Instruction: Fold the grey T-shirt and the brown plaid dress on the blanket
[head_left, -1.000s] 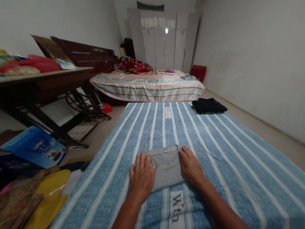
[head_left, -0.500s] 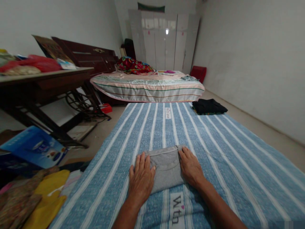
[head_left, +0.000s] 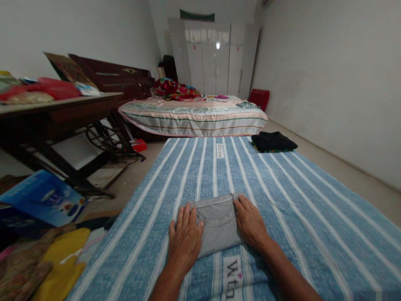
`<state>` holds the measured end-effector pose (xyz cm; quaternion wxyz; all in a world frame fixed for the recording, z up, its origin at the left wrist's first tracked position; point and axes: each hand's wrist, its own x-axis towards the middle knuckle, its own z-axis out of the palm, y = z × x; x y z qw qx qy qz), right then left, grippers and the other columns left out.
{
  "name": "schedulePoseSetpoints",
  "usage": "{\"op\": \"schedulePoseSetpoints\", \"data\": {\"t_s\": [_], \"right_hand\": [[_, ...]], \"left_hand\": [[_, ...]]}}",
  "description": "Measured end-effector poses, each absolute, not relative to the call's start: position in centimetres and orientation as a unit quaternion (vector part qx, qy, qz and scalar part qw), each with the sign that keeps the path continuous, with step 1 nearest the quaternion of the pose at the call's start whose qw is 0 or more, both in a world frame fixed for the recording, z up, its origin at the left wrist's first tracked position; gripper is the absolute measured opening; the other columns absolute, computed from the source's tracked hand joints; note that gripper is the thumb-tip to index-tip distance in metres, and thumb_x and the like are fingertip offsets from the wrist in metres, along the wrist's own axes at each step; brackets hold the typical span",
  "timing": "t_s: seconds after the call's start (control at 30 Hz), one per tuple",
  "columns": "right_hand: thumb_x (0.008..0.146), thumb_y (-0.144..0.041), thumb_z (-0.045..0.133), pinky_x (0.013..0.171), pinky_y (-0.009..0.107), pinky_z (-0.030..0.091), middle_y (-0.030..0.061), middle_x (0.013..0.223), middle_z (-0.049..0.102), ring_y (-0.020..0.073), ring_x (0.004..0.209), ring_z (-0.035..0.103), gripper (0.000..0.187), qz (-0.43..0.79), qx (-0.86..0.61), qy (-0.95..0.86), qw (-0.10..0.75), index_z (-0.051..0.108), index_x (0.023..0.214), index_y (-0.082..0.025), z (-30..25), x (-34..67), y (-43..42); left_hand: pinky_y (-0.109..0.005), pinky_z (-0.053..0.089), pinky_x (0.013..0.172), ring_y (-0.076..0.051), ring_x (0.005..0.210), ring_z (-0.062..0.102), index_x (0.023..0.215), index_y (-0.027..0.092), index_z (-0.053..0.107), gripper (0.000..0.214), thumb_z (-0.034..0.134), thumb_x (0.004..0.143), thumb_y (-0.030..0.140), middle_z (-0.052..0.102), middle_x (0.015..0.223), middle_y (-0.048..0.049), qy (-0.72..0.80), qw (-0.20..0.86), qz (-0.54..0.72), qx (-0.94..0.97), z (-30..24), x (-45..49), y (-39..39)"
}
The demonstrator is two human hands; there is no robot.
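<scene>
A grey garment point(head_left: 219, 225), folded into a flat rectangle, lies on the blue and white striped bedsheet point(head_left: 169, 184). My left hand point(head_left: 185, 238) rests flat over its left end, fingers stretched out and pointing away from me. On the right end lies my right hand point(head_left: 250, 221), its fingertips touching the far right corner and the thumb side along the edge. Both hands press from above; neither grips the cloth. A neckline-like seam shows on the garment's upper face between them.
Black folded clothes point(head_left: 274, 141) lie at the bed's far right corner. Beyond stands another bed point(head_left: 200, 119) with a red floral blanket point(head_left: 177, 89). At left are a sewing-machine table point(head_left: 62, 104), a blue box point(head_left: 46, 198) and a yellow cloth point(head_left: 64, 259).
Both hands stay on the folded grey garment almost without moving. The view has tilted up very slightly, so the room sits a little lower.
</scene>
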<state>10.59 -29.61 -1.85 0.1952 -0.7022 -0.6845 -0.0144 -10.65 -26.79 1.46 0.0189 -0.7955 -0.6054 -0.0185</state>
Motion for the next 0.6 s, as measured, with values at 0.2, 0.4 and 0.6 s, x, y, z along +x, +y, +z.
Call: {"op": "schedulePoseSetpoints", "data": {"t_s": [0.2, 0.4, 0.6], "right_hand": [[0.085, -0.011, 0.037, 0.107, 0.040, 0.032, 0.0157, 0.139, 0.046, 0.0272, 0.132, 0.036, 0.048, -0.017, -0.704, -0.684, 0.192, 0.051, 0.130, -0.009, -1.77, 10.53, -29.66], [0.083, -0.011, 0.039, 0.107, 0.040, 0.032, 0.0159, 0.139, 0.046, 0.0274, 0.131, 0.036, 0.049, -0.017, -0.703, -0.685, 0.190, 0.051, 0.130, -0.009, -2.11, 10.64, -29.59], [0.084, -0.013, 0.039, 0.107, 0.040, 0.032, 0.0155, 0.139, 0.045, 0.0269, 0.132, 0.036, 0.048, -0.002, -0.703, -0.683, 0.199, 0.051, 0.130, -0.010, -2.27, 10.71, -29.54]], "left_hand": [[-0.048, 0.022, 0.108, -0.025, 0.141, 0.020, 0.141, 0.013, 0.036, 0.053, 0.027, 0.093, 0.033, 0.025, 0.152, -0.0111, -0.607, 0.018, -0.016, -0.794, 1.68, -10.62, -26.89], [-0.048, 0.021, 0.109, -0.026, 0.141, 0.019, 0.141, 0.014, 0.036, 0.053, 0.026, 0.093, 0.033, 0.025, 0.152, -0.0102, -0.607, 0.018, -0.020, -0.794, 1.28, -10.73, -26.83], [-0.049, 0.022, 0.109, -0.026, 0.141, 0.019, 0.140, 0.013, 0.037, 0.053, 0.027, 0.093, 0.033, 0.026, 0.152, -0.0107, -0.605, 0.018, -0.025, -0.796, 1.18, -10.80, -26.79]]}}
